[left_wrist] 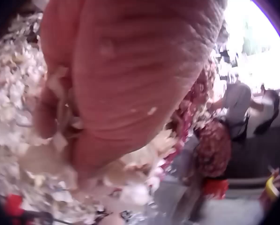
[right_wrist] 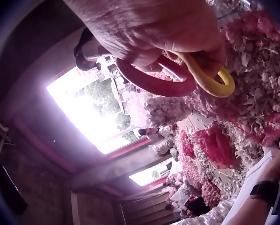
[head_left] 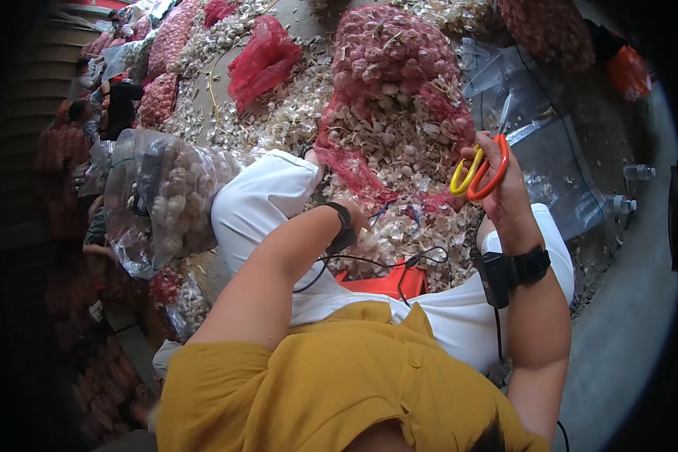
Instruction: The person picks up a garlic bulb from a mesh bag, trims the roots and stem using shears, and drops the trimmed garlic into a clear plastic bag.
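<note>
My right hand [head_left: 508,184] grips a pair of scissors [head_left: 489,172] with one yellow and one orange-red handle loop. The blades point away from me, over the clear plastic sheet. Up close in the right wrist view, both scissor loops [right_wrist: 161,82] stick out below the curled fingers. Between my knees, my left hand [head_left: 358,216] is low over a heap of garlic skins [head_left: 399,233], partly hidden by its wrist. Papery bits show between the fingers of the left hand [left_wrist: 116,79]; its fingertips are blurred, and I cannot tell whether they pinch anything.
A pink net sack of garlic bulbs [head_left: 395,49] lies open ahead. Clear plastic sheeting [head_left: 557,166] spreads at right, near small bottles [head_left: 639,172]. A clear bag of garlic [head_left: 177,196] stands by my left knee. A red seat [head_left: 384,284] is beneath me; black cables cross my lap.
</note>
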The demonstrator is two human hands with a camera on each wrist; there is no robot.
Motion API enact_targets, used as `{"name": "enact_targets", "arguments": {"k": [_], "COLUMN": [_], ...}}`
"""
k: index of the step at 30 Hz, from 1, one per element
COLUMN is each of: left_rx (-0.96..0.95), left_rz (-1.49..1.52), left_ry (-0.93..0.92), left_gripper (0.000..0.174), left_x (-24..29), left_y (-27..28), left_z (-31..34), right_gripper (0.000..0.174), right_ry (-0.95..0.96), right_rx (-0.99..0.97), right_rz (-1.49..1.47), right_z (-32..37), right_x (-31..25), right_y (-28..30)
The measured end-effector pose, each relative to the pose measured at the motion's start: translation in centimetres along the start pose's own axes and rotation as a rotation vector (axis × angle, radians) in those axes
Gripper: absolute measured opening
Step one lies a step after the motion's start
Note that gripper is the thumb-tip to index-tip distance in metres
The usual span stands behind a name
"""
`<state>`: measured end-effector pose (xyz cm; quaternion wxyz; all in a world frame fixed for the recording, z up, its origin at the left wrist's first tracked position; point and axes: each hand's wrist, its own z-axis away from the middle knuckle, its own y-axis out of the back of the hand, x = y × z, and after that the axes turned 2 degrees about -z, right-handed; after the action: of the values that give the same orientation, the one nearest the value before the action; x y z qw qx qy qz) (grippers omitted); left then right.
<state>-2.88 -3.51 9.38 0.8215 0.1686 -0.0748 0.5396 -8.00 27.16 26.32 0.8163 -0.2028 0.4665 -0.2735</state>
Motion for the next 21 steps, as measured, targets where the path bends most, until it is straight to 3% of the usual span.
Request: {"name": "enact_targets", "arguments": {"k": [2, 4, 6, 7, 9, 13, 15, 16, 17, 20, 21], "left_rx": [0.006, 0.097, 0.454, 0.452, 1.008, 1.007, 1.009, 0.999, 0.990, 0.840, 0.833], "left_rz": [-0.042, 0.046, 0.182, 0.187, 0.381, 0.187, 0.473, 0.459, 0.469, 0.438, 0.443], "left_ry": [0.039, 0.183, 0.192, 0.188, 0.154, 0.246, 0.316, 0.300, 0.297, 0.574, 0.572], "left_gripper": [0.065, 0.054, 0.036, 0.036, 0.021, 0.019, 0.025, 0.049, 0.049, 0.080, 0.080], "left_x": [0.5, 2.2, 1.0, 1.2, 1.4, -0.6, -0.4, -0.9, 0.1, 3.8, 4.1], "left_y": [0.5, 3.1, 4.0, 4.6, 5.3, 5.2, 5.2, 4.4, 4.6, 5.1, 5.0], "left_z": [0.9, 1.2, -1.5, -2.1, -3.4, -7.6, -8.4, -9.7, -9.1, -8.1, -8.7], "right_gripper": [0.023, 0.024, 0.025, 0.025, 0.026, 0.028, 0.029, 0.029, 0.029, 0.027, 0.027], "right_ry": [0.001, -0.006, -0.036, -0.039, -0.047, -0.066, -0.084, -0.101, -0.117, -0.151, -0.171], "right_rx": [-0.002, -0.003, 0.045, 0.049, 0.062, 0.083, 0.082, 0.095, 0.106, 0.146, 0.161], "right_rz": [0.001, 0.010, 0.030, 0.036, 0.042, 0.072, 0.053, 0.051, 0.049, 0.053, 0.052], "right_z": [-0.1, 0.2, 0.5, 0.5, 0.4, 0.3, 0.1, 0.1, 0.0, -0.2, -0.2], "right_x": [0.2, 0.2, -0.2, -0.3, -0.2, 0.1, 0.3, 0.3, 0.2, -0.3, -0.4], "right_y": [0.1, 0.1, -0.2, -0.3, -0.3, -0.8, -0.8, -0.7, -0.8, -1.0, -1.1]}}
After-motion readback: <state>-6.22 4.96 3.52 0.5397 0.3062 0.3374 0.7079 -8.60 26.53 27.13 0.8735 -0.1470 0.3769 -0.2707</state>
